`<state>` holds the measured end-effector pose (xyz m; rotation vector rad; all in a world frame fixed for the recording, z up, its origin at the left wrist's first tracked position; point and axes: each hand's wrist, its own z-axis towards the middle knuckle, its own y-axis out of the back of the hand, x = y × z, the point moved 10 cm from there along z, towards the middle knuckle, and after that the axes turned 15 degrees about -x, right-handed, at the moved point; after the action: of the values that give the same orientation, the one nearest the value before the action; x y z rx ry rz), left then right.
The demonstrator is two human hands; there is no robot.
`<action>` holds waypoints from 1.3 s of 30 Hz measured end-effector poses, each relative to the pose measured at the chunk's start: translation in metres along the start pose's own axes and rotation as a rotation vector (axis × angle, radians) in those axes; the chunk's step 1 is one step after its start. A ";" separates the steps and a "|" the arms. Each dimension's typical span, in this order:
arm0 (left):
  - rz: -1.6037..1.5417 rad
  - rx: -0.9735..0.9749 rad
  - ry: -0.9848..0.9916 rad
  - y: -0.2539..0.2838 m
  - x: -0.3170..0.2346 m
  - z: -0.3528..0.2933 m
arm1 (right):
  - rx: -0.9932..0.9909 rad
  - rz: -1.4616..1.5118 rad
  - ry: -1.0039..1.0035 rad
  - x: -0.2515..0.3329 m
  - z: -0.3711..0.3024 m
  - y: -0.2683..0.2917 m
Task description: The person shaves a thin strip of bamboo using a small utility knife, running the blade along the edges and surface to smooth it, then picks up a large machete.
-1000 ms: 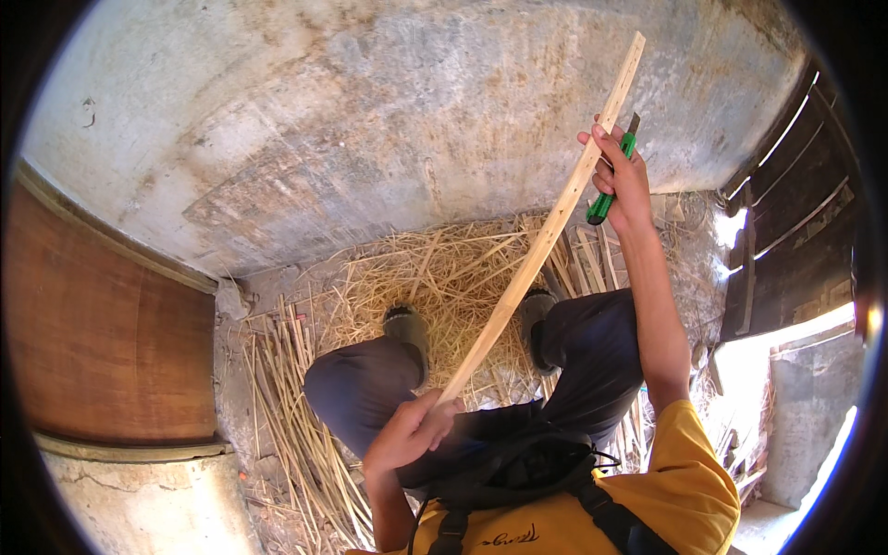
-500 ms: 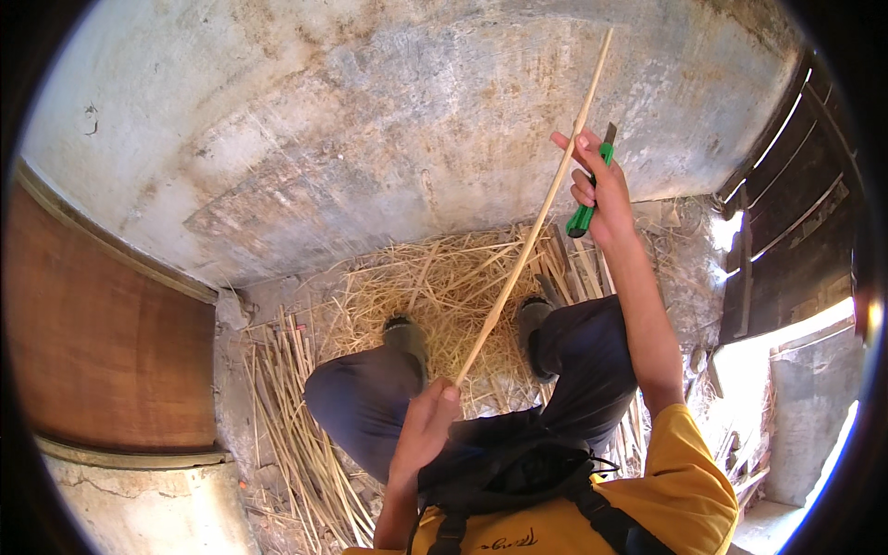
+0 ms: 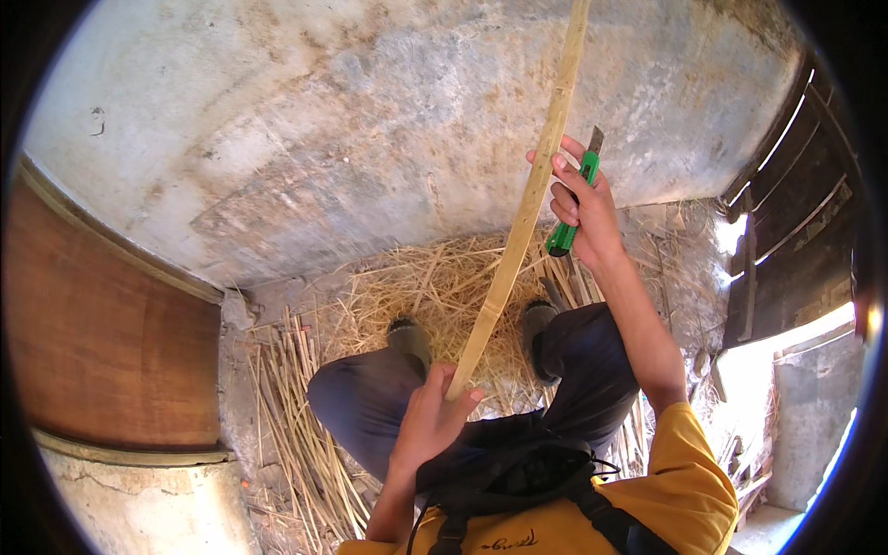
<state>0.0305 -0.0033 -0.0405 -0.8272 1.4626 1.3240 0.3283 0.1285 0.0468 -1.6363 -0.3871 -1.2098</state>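
Note:
A long, pale bamboo strip [image 3: 515, 242] slants up and to the right in front of me, its broad face toward me. Its lower end is gripped in my left hand [image 3: 434, 413], between thumb and fingers. My right hand [image 3: 586, 205] is higher up, closed around a green utility knife [image 3: 575, 205] whose blade points upward. The thumb and index finger of that hand also pinch the strip farther along. The knife blade stands apart from the strip. The strip's far end runs out of the top of the picture.
Thin shavings [image 3: 444, 277] are heaped around my boots on the floor. Several bamboo strips [image 3: 301, 416] lie in a pile at my left. A stained wall [image 3: 370, 139] rises ahead, a brown wooden panel [image 3: 111, 324] stands left, and dark planks [image 3: 800, 222] stand right.
The strip has turned from its narrow edge to its broad face and sits slightly farther left. My right hand with the knife has shifted a little left and down.

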 end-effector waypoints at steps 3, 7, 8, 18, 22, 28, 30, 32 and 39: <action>0.094 0.039 -0.142 -0.005 -0.029 0.026 | 0.003 0.014 0.048 0.018 0.000 -0.011; -0.069 0.051 0.011 -0.001 -0.034 0.051 | 0.078 -0.060 0.182 0.058 -0.009 -0.050; -0.158 0.078 0.107 -0.003 -0.032 0.054 | 0.081 -0.100 0.237 0.067 -0.010 -0.054; -0.534 0.242 0.163 -0.024 -0.068 0.085 | 0.222 -0.471 0.369 0.028 -0.027 -0.050; -0.578 0.247 0.235 -0.024 -0.050 0.081 | 0.381 -0.707 0.512 0.021 -0.055 -0.062; -0.724 0.269 0.250 -0.021 -0.045 0.078 | 0.565 -0.711 0.817 0.026 -0.093 -0.086; -0.753 0.243 0.254 -0.019 -0.042 0.081 | 0.599 -0.705 0.851 0.023 -0.102 -0.090; -0.752 0.238 0.247 -0.017 -0.039 0.083 | 0.498 -0.637 0.464 0.000 -0.085 -0.080; -0.670 0.157 0.219 -0.007 -0.026 0.088 | 0.657 -0.751 0.595 -0.014 -0.088 -0.092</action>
<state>0.0631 0.0781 -0.0137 -1.2458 1.2649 0.6235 0.2097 0.0968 0.0819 -0.5101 -0.9371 -1.7913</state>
